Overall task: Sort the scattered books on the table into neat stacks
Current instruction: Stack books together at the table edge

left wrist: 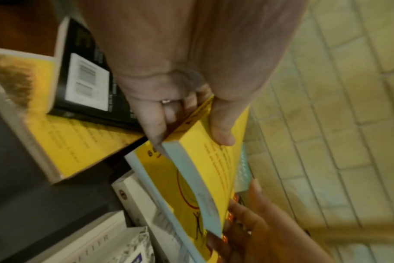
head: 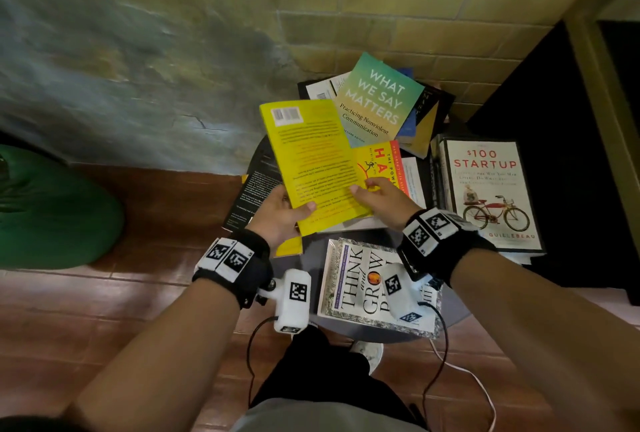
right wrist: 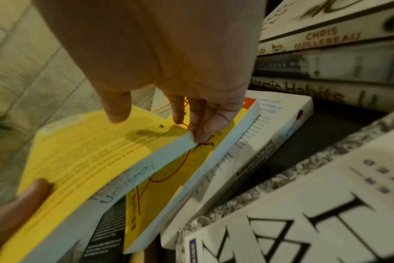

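Observation:
A yellow paperback (head: 311,161) is lifted at a tilt, back cover up, over the pile on the small dark table (head: 455,307). My left hand (head: 287,213) grips its near left corner (left wrist: 214,169), thumb on the cover and fingers beneath. My right hand (head: 377,196) holds the book's right edge (right wrist: 90,151), fingertips (right wrist: 198,131) curled under the corner and thumb above the cover. Directly below lies a yellow and red "Power of Habit" book (head: 381,164) (right wrist: 169,186). Behind it lies "What We Say Matters" (head: 377,99), crooked on other books.
A squared stack topped by "$100 Startup" (head: 485,189) stands at the right. "Think and Grow Rich" (head: 356,286) lies at the table's front. A black book (head: 256,189) juts over the left edge. A brick wall stands close behind, a green bag (head: 52,209) sits on the floor to the left.

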The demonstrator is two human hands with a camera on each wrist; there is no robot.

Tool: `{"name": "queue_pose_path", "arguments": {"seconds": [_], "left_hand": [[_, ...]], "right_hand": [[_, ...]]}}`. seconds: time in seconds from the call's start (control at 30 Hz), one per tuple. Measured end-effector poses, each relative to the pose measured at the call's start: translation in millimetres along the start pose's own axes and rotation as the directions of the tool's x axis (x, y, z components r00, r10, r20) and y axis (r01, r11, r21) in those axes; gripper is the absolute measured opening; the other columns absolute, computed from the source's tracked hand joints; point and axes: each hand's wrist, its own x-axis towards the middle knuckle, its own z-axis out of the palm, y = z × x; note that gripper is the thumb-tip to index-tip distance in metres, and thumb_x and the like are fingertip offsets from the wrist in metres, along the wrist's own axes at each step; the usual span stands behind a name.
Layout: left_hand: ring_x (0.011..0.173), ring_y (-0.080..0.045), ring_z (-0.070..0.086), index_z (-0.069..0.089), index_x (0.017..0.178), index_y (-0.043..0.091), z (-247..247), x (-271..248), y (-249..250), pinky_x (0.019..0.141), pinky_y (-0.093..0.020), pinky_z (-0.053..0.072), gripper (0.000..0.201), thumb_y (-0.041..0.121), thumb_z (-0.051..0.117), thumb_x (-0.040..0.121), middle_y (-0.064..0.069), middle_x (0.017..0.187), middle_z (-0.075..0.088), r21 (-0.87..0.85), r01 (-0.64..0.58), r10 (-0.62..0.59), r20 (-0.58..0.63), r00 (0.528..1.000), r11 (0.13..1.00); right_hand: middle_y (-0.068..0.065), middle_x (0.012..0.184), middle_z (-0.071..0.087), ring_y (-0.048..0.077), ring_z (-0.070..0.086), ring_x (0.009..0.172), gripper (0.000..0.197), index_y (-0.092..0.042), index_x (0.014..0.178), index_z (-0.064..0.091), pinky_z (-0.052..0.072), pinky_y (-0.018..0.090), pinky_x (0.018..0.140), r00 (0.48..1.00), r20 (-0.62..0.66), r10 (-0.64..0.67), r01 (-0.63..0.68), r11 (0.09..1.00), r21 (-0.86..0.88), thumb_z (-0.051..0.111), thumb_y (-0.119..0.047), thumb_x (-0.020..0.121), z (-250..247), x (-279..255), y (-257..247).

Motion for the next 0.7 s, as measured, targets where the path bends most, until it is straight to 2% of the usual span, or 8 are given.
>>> {"name": "queue_pose_path", "arguments": {"seconds": [0.13,0.27,0.37,0.43,0.5,0.57,0.63,0.7], "left_hand": [[0.092,0.000,0.066,0.045,0.112,0.010,7.1,-9.2,9.6,0.075,-0.015,0.055,0.032,-0.008,0.059,0.089,-0.005,0.110,0.064,0.126,-0.240,0.238,0.031,0.971,0.962],[0.088,-0.016,0.060,0.046,0.090,0.008,10.3,-8.3,18.4,0.083,-0.040,0.052,0.030,-0.012,0.066,0.081,-0.020,0.096,0.060,0.262,-0.387,0.398,0.012,0.917,0.884],[0.082,0.008,0.058,0.046,0.077,0.020,13.3,-7.5,20.4,0.079,-0.016,0.050,0.047,-0.025,0.059,0.074,-0.004,0.093,0.060,0.356,-0.480,0.514,-0.001,0.858,0.802],[0.099,0.003,0.056,0.047,0.076,0.025,17.2,-10.1,18.3,0.092,-0.024,0.048,0.052,-0.026,0.051,0.065,0.003,0.101,0.059,0.476,-0.555,0.630,0.001,0.776,0.683],[0.117,-0.012,0.049,0.052,0.078,0.025,18.4,-6.3,11.6,0.101,-0.031,0.041,0.052,-0.024,0.050,0.062,0.001,0.117,0.053,0.557,-0.576,0.705,-0.024,0.708,0.598],[0.127,-0.017,0.043,0.058,0.086,0.025,20.9,-0.9,7.7,0.108,-0.028,0.035,0.050,-0.022,0.053,0.069,-0.002,0.133,0.044,0.597,-0.487,0.676,-0.132,0.725,0.638],[0.126,-0.021,0.050,0.057,0.112,0.025,27.7,0.9,6.4,0.108,-0.039,0.042,0.053,-0.016,0.055,0.079,-0.004,0.142,0.039,0.429,-0.437,0.553,-0.193,0.811,0.791],[0.098,-0.022,0.062,0.036,0.141,0.027,39.7,-3.1,8.9,0.085,-0.043,0.055,0.059,-0.006,0.049,0.093,-0.003,0.138,0.046,0.057,-0.320,0.325,-0.207,0.923,0.946]], "right_hand": [[-0.005,0.122,0.053,0.021,0.045,0.119,0.066,-0.019,0.143,0.040,0.035,0.040,0.105,0.996,-0.069,-0.056,0.066,0.985,0.158,0.022,-0.061,0.096,-18.7,-12.6,-11.8],[0.006,0.136,0.052,0.029,0.058,0.114,0.086,-0.023,0.143,0.041,0.054,0.045,0.086,0.999,-0.045,-0.021,0.042,0.845,0.533,0.012,-0.078,0.084,-49.1,-28.4,-24.7],[0.015,0.129,0.061,0.036,0.060,0.116,0.100,-0.013,0.131,0.056,0.051,0.051,0.090,0.998,0.022,-0.063,0.024,0.643,0.765,0.011,-0.085,0.077,-71.6,-40.3,-31.4],[0.020,0.126,0.062,0.036,0.063,0.112,0.097,-0.004,0.125,0.059,0.051,0.049,0.092,0.989,0.082,-0.125,0.010,0.603,0.798,0.032,-0.083,0.075,-82.9,-52.7,-32.7],[0.017,0.120,0.066,0.030,0.069,0.099,0.075,-0.006,0.116,0.063,0.057,0.043,0.082,0.966,0.156,-0.206,0.025,0.676,0.736,0.075,-0.057,0.062,-86.7,-62.3,-25.2],[0.010,0.132,0.060,0.024,0.067,0.104,0.049,-0.018,0.114,0.062,0.055,0.040,0.090,0.967,0.163,-0.198,0.080,0.837,0.542,0.079,-0.019,0.068,-85.6,-63.6,-9.1],[0.003,0.140,0.051,0.018,0.052,0.124,0.045,-0.021,0.120,0.057,0.048,0.030,0.098,0.975,0.103,-0.199,0.147,0.916,0.374,0.065,0.002,0.083,-81.5,-63.9,4.9],[0.003,0.134,0.051,0.010,0.047,0.123,0.050,-0.020,0.124,0.054,0.049,0.015,0.089,0.969,0.074,-0.235,0.196,0.916,0.350,0.061,0.009,0.084,-75.9,-65.6,16.1]]}}
